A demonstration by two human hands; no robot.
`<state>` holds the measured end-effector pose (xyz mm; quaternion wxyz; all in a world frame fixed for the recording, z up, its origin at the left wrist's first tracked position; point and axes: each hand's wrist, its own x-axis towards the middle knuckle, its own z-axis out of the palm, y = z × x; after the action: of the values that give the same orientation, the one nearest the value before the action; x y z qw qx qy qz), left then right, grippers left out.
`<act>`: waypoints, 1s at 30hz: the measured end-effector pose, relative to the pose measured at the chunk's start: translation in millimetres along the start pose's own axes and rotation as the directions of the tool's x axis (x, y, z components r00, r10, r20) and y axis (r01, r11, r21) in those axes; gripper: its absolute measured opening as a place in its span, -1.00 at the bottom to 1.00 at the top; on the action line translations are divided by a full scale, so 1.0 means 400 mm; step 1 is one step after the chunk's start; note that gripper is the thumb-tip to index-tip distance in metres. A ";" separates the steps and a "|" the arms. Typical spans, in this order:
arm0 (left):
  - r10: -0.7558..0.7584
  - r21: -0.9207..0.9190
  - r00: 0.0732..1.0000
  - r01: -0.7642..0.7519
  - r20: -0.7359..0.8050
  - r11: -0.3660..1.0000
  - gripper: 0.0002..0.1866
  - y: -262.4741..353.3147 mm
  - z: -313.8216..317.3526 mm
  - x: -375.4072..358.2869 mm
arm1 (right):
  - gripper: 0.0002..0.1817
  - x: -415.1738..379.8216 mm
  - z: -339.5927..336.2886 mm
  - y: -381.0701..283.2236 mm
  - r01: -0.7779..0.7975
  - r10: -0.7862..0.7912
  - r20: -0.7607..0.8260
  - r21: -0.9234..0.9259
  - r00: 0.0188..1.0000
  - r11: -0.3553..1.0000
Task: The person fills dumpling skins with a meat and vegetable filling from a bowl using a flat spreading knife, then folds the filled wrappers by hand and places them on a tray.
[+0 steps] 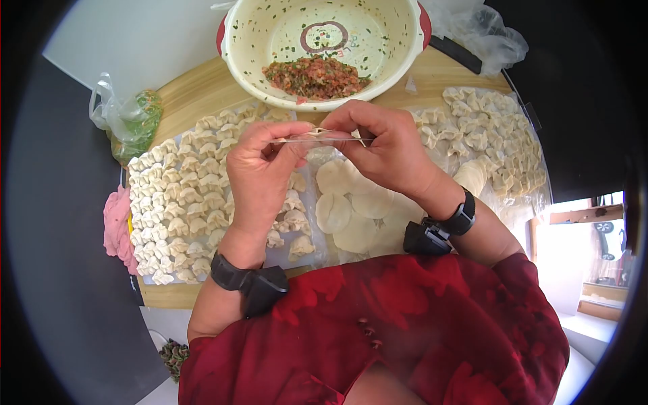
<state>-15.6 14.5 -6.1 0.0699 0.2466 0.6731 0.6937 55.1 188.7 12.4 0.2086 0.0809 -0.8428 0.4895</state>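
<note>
Just below the rim of a large cream bowl (237,75), both hands meet with fingertips pinched on a thin dough wrapper (317,137). My left hand (263,158) grips its left side, and my right hand (381,138) its right side. A thin edge, perhaps of a tool or the wrapper, runs between them; I cannot make out which. Reddish meat filling (314,77) with green bits lies in the bowl. Beneath and between the wrists, flat round wrappers (358,229) overlap on the table.
Rows of folded dumplings (182,202) fill a tray at the left, and more dumplings (472,128) lie at the right. A plastic bag with greens (135,125) is at upper left, a pink cloth (118,226) below it, and a clear bag (482,37) at upper right.
</note>
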 end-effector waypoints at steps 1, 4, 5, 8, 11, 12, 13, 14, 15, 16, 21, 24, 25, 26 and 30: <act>0.011 0.017 1.000 -0.011 -0.011 1.000 -0.86 0.002 0.003 -0.001 | -0.88 -0.001 0.006 0.004 -0.002 0.002 -0.002 0.000 1.000 1.000; 0.058 0.022 0.998 -0.058 -0.026 0.998 -0.88 -0.006 0.010 -0.003 | -0.91 -0.004 0.026 0.017 -0.009 0.013 -0.068 0.066 0.998 0.998; 0.098 0.010 0.995 -0.098 -0.032 0.995 -0.89 -0.010 0.013 -0.003 | -0.91 -0.004 0.031 0.016 -0.030 0.040 -0.075 0.126 0.996 0.992; 0.116 0.029 0.991 -0.114 -0.069 0.993 -0.92 -0.015 0.028 -0.010 | -0.93 -0.011 0.048 0.006 -0.047 0.072 -0.138 0.179 0.988 0.983; 0.098 -0.008 0.991 -0.099 -0.088 0.995 -0.92 -0.014 0.043 -0.011 | -0.93 -0.020 0.067 0.010 -0.046 0.085 -0.199 0.195 0.976 0.980; 0.087 -0.064 0.992 -0.092 -0.086 0.994 -0.91 -0.022 0.047 -0.010 | -0.93 -0.020 0.084 0.029 -0.001 0.070 -0.228 0.289 0.971 0.957; 0.086 -0.070 0.993 -0.091 -0.075 0.993 -0.91 -0.026 0.051 -0.011 | -0.92 -0.023 0.088 0.041 0.047 0.056 -0.257 0.379 0.965 0.924; 0.068 -0.093 0.995 -0.075 -0.068 0.993 -0.90 -0.029 0.053 -0.012 | -0.91 -0.026 0.078 0.042 0.032 0.051 -0.234 0.337 0.971 0.941; 0.051 -0.114 0.997 -0.058 -0.062 0.992 -0.90 -0.030 0.054 -0.013 | -0.91 -0.029 0.066 0.041 0.030 0.053 -0.241 0.330 0.969 0.943; 0.049 -0.120 0.997 -0.056 -0.053 0.991 -0.90 -0.030 0.054 -0.015 | -0.92 -0.034 0.049 0.039 -0.006 0.060 -0.191 0.272 0.980 0.962; -0.217 -0.054 0.951 0.234 0.220 0.971 -0.66 0.031 0.041 -0.035 | -0.91 -0.092 -0.083 0.052 -0.162 0.167 -0.032 0.130 0.985 0.978; -0.248 -0.002 0.943 0.254 0.221 0.967 -0.59 0.030 -0.005 -0.026 | -0.88 -0.156 -0.148 0.100 -0.256 0.253 -0.149 -0.004 0.956 0.967; -0.248 -0.003 0.943 0.255 0.221 0.967 -0.59 0.027 -0.015 -0.024 | -0.88 -0.177 -0.164 0.109 -0.331 0.322 -0.169 -0.032 0.932 0.943; -0.240 0.008 0.943 0.245 0.231 0.969 -0.61 0.023 -0.024 -0.021 | -0.88 -0.193 -0.174 0.118 -0.404 0.387 -0.191 -0.060 0.902 0.913; -0.249 0.037 0.930 0.248 0.271 0.968 -0.66 0.017 -0.035 -0.025 | -0.88 -0.233 -0.186 0.147 -0.476 0.435 -0.216 -0.207 0.874 0.855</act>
<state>-11.3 -2.9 -1.5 0.2492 0.2529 0.6834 0.6379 139.0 276.3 -42.1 0.1625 -0.1885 -0.8737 0.4180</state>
